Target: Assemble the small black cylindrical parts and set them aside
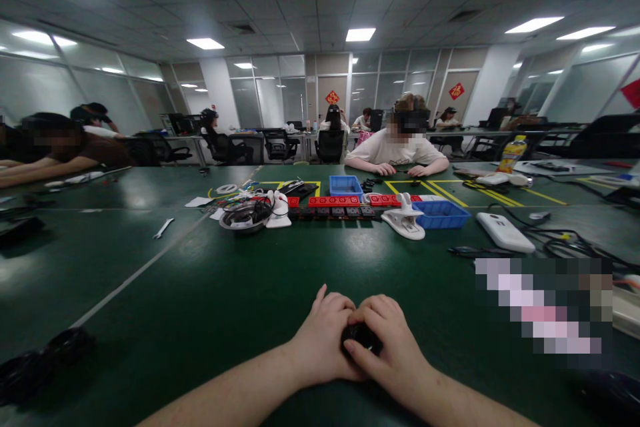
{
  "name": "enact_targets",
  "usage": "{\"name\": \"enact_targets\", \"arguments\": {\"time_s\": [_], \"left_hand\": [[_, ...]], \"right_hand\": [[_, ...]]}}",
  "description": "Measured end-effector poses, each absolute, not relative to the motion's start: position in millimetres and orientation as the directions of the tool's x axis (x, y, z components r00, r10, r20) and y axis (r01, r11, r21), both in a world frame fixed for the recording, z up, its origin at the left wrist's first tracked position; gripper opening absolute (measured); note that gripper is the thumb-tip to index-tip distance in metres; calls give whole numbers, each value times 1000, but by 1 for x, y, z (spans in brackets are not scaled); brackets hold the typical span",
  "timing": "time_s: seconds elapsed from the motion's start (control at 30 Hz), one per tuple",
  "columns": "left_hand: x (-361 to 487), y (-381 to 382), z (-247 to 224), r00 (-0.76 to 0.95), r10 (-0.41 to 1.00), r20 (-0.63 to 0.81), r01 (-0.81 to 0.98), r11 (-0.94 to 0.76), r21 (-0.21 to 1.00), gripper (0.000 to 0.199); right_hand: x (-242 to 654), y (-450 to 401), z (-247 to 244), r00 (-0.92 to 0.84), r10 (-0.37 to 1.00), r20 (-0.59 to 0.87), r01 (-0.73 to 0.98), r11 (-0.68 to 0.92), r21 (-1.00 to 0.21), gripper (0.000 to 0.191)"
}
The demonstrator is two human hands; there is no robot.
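Observation:
A small black, rounded object (362,337) with a slight shine sits between my two hands, low over the green table in front of me. My right hand (387,337) is curled over it from the right, thumb along its near side. From the left, my left hand (330,333) closes against the same object, its thumb side raised and the fingertips meeting those of the right hand. Most of the object is covered by the fingers, so its kind cannot be made out.
Across the table (200,307) stand a metal bowl of cables (245,219), red sockets (334,201), a white clamp (404,219) and blue bins (440,215). A wrench (163,228) lies left, a black coil (45,360) near left, a white power bank (505,232) right. A person (400,140) sits opposite.

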State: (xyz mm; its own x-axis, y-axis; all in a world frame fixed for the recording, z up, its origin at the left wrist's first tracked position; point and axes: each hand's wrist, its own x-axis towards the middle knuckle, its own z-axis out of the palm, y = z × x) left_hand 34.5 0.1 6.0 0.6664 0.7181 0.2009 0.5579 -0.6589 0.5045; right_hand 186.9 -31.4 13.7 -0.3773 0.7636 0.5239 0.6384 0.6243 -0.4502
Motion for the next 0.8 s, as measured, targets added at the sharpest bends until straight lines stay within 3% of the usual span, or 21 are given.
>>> {"name": "enact_targets", "arguments": {"time_s": [0.33,0.47,0.57,0.67,0.8], "left_hand": [[27,15,-2,801,577,159,424,-734,531,36],[26,13,2,785,604,138,422,-684,595,61],[26,12,4,799,586,139,418,-706,572,65],[26,11,3,821,554,141,416,-748,518,68],[29,6,5,747,642,170,493,-708,506,71]], "right_hand": [[187,-40,25,-540,658,525,464,753,-466,26],[186,-46,30,-612,614,498,419,786,-455,23],[188,-48,31,-642,597,482,417,799,-434,27],[191,-47,27,-608,606,512,448,795,-409,31],[191,-41,18,-447,669,594,529,733,-428,30]]}}
